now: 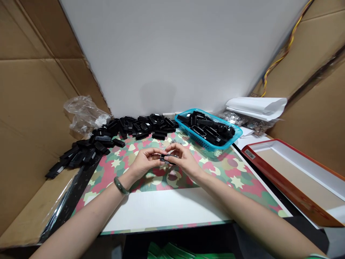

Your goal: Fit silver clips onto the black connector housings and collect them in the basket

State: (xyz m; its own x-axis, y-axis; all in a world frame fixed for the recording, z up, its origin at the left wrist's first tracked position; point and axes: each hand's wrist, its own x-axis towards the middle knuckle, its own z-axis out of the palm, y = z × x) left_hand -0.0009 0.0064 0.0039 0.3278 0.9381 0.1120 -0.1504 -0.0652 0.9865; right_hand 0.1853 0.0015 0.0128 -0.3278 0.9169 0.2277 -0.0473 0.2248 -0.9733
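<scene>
Between both hands, over the middle of the patterned mat (118, 163), is a small black plastic piece (167, 158). My left hand (145, 160) pinches its left end between thumb and fingers. On the other end, my right hand (182, 160) closes with thumb and fingertips. The fingers cover much of the piece, so its exact kind does not show. Just behind the hands lie some tiny shiny metal bits (172, 143), partly hidden by my fingers. A small pinkish bit (172, 174) lies on the mat below my right hand.
A heap of black plastic pieces (134, 126) runs along the back and left edge. A blue basket (212, 146) full of similar pieces stands at back right. An open orange-rimmed box (291, 194) lies right, near bagged parts (258, 124). Cardboard walls (32, 108) enclose the sides.
</scene>
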